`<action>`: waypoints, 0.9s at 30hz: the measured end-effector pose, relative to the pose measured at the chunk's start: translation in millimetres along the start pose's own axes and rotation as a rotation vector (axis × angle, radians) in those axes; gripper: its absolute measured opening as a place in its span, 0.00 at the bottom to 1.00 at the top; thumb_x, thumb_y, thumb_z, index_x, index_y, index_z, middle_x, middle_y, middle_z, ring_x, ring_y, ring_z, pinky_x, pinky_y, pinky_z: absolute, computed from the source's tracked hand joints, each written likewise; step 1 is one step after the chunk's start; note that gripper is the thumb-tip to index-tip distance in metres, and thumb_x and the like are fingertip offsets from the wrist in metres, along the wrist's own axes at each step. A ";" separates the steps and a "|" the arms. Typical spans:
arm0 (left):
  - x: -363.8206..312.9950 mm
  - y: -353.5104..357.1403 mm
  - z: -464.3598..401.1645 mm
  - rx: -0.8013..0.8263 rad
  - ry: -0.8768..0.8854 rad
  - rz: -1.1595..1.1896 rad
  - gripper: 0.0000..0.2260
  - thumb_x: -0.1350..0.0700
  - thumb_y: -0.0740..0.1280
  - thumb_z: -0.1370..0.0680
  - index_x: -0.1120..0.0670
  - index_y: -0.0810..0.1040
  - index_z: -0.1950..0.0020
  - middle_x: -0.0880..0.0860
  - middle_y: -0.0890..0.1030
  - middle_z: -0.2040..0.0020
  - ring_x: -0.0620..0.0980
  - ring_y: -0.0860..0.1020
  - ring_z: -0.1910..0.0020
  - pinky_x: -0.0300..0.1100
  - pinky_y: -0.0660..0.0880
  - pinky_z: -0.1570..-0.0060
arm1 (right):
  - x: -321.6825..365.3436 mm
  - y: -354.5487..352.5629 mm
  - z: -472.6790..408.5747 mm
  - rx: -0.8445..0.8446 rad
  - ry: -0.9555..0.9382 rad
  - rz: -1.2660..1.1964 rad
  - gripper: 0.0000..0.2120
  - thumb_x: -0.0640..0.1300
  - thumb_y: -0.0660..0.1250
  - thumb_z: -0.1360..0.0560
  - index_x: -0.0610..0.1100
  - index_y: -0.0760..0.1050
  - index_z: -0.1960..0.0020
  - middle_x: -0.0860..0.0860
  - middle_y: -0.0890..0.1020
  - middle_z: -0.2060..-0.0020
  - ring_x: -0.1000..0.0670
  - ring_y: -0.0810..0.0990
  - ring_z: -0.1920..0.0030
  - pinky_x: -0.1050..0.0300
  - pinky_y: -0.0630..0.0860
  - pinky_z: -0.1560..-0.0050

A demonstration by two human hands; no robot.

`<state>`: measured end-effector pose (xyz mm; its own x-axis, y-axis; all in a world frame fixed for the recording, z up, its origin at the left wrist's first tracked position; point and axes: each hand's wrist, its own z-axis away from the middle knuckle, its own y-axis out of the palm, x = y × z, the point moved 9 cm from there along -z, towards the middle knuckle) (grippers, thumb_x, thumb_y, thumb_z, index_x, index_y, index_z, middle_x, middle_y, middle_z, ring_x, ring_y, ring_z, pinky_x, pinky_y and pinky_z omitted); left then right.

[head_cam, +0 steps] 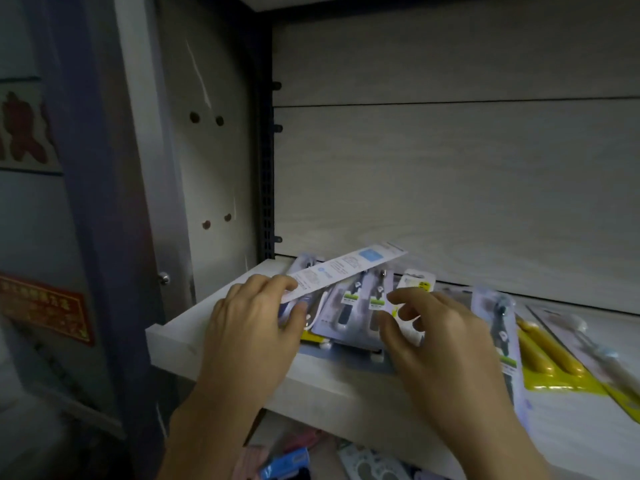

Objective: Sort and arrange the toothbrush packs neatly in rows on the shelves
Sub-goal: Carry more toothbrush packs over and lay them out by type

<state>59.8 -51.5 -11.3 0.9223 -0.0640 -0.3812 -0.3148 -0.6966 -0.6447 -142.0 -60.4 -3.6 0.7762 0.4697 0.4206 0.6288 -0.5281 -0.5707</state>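
Right now the sorting looks to be at the pick-and-place step: the left hand (252, 323) pinches the near end of a long white toothbrush pack (346, 271), thumb beneath and fingers on top, holding it tilted, back side up, above the jumbled pile at the left end of the shelf (221, 355). The right hand (440, 337) hovers just beside it over a twin pack with green labels (360, 306), fingers loosely curled and gripping nothing, though its fingertips seem to brush the packs below. Further right lie a single dark-brush pack (498, 327), a yellow pack (547, 358) and a pale pack (588, 344), fanned out unevenly rather than in rows. Next, I judge, the lifted pack needs turning face up and laying square to the shelf edge, with the right hand clearing or steadying a spot among the overlapping packs.
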 end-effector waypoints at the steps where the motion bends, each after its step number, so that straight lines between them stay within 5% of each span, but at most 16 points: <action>1: 2.1 4.4 -7.0 0.016 0.006 0.004 0.14 0.49 0.66 0.24 0.49 0.77 0.40 0.49 0.79 0.44 0.50 0.75 0.46 0.42 0.69 0.51 | 0.9 3.0 -3.1 0.007 0.010 0.009 0.10 0.50 0.69 0.28 0.50 0.79 0.48 0.50 0.81 0.57 0.43 0.79 0.55 0.47 0.76 0.58; 12: 14.5 52.0 -55.1 0.236 0.123 0.000 0.22 0.41 0.62 0.25 0.45 0.67 0.32 0.48 0.74 0.38 0.51 0.71 0.39 0.44 0.69 0.43 | -5.2 33.7 -19.9 0.106 0.238 0.246 0.17 0.56 0.62 0.24 0.52 0.75 0.38 0.50 0.79 0.46 0.46 0.76 0.44 0.53 0.73 0.49; 21: 17.1 56.7 -64.2 0.225 0.189 0.044 0.19 0.42 0.51 0.20 0.48 0.72 0.35 0.52 0.77 0.40 0.53 0.73 0.43 0.47 0.71 0.46 | -16.4 55.6 -16.5 0.092 0.385 0.392 0.17 0.58 0.62 0.28 0.44 0.70 0.64 0.46 0.76 0.61 0.41 0.74 0.51 0.52 0.69 0.55; 27: 23.6 50.8 -65.7 0.193 0.208 0.139 0.20 0.42 0.48 0.21 0.49 0.75 0.43 0.54 0.80 0.53 0.56 0.75 0.52 0.48 0.71 0.56 | -13.5 53.2 -19.0 0.046 0.387 0.468 0.13 0.54 0.63 0.29 0.46 0.68 0.64 0.45 0.78 0.57 0.40 0.74 0.51 0.53 0.64 0.58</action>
<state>80.3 -135.4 -9.5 0.8872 -0.3077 -0.3439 -0.4596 -0.5237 -0.7173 -118.2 -108.3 -26.2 0.9354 -0.1008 0.3389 0.2210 -0.5815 -0.7830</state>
